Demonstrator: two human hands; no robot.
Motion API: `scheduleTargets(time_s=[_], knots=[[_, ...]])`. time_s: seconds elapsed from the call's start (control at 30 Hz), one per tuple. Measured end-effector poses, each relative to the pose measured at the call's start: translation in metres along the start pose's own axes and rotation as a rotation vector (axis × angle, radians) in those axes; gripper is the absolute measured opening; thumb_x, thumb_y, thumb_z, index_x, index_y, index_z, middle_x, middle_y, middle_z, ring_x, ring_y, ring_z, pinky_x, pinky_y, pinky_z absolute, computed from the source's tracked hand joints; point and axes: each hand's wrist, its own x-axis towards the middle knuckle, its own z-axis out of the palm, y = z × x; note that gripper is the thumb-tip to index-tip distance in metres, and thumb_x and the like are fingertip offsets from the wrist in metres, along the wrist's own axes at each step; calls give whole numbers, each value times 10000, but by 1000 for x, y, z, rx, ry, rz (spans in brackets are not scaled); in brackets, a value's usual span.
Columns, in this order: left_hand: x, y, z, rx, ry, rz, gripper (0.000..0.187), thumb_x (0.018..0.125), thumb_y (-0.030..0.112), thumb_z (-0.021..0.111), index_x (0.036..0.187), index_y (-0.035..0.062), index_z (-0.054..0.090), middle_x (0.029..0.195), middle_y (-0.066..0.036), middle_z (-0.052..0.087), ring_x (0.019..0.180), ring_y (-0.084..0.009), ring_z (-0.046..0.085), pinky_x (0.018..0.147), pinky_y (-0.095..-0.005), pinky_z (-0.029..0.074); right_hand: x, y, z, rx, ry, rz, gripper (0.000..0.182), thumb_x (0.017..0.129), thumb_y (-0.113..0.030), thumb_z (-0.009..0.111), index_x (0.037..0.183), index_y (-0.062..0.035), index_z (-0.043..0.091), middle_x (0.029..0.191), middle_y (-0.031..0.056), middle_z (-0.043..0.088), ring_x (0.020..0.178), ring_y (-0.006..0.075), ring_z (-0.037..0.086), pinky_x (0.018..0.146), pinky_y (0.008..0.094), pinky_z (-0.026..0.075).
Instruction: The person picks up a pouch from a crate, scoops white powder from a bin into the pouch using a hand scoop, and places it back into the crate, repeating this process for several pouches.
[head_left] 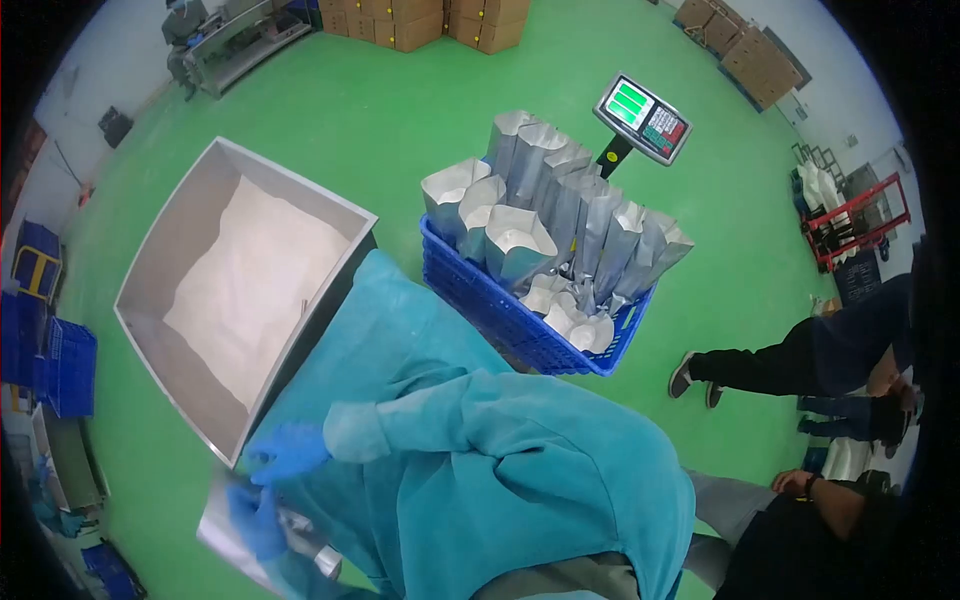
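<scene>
My left hand [257, 520], in a blue glove, is closed on a silver foil bag [222, 528] at the lower left. Just above it is my right hand [292, 452], also gloved in blue, its fingers bent close to the left hand. Whatever sits between those fingers is too blurred to make out. Beyond both hands stands a deep grey bin [165, 375] with white powder [260, 285] heaped inside. A blue plastic crate [480, 305] to the right holds several upright silver bags [515, 240] with open tops, some showing white contents.
A scale display [643, 118] rises behind the crate. Cardboard boxes [410, 22] stand at the back. Blue crates [70, 365] line the left side. On the right are a red hand truck [855, 222] and people [830, 355] in dark clothes. Another person [183, 35] works at a metal table [250, 45].
</scene>
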Motion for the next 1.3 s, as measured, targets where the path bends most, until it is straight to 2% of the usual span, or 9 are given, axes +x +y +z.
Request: scheduleTargets(time_s=[0.2,0.3,0.43,0.63,0.7,0.83,0.9,1.03,1.3], knots=[[43,-48,24,-36,384,-74,220,654,30,556,727,44,349,662,-30,336,631,-139,341,593,-300,366,1,9,-61,-369,34,98,261,716,-268,557,782,-25,625,850,188,604,775,323,598,667,426,475],[51,-18,65,179,361,78,174,661,78,575,751,46,430,653,-56,429,605,-175,420,597,-329,405,9,33,-56,-587,184,-513,171,733,-189,545,719,-25,593,794,180,576,754,308,592,667,419,473],[65,62,98,293,296,-439,173,712,178,614,798,73,508,705,-82,508,667,-208,512,629,-325,437,-7,52,-25,-707,-311,-594,140,799,-117,502,870,-45,598,886,135,590,870,302,571,771,380,467],[11,127,126,812,-467,504,208,793,170,542,992,138,595,1088,-139,567,970,-268,555,724,-386,459,9,121,-69,-647,-370,100,198,825,-186,504,926,-55,613,947,138,598,889,289,579,804,365,461],[40,87,120,741,40,679,238,783,155,539,1013,132,595,1123,-150,553,971,-322,540,768,-422,448,27,120,-96,-561,-374,153,219,834,-209,504,944,-59,618,967,139,601,896,284,581,815,360,460],[109,13,130,892,32,149,116,782,131,544,784,68,642,858,-112,624,833,-284,603,644,-415,486,86,76,-109,72,-565,280,261,851,-255,505,981,-65,628,1008,140,606,909,276,586,837,350,456],[133,-10,96,840,66,417,113,764,116,540,737,100,649,751,-113,622,684,-252,618,581,-388,501,100,40,-92,18,-521,234,282,860,-278,506,1000,-68,633,1028,141,609,916,271,589,848,345,454],[175,-105,34,576,175,-105,177,809,141,495,882,67,638,857,-139,638,812,-321,614,698,-403,489,78,-22,-75,-681,-126,-725,290,815,-245,580,1024,-43,582,980,149,607,847,320,587,733,395,474],[179,-237,53,-184,707,-412,265,788,128,608,1032,27,631,874,-128,664,821,-221,638,744,-309,482,229,255,-138,-1165,-277,58,344,834,-376,558,934,-52,615,871,138,618,821,309,595,719,419,482]])
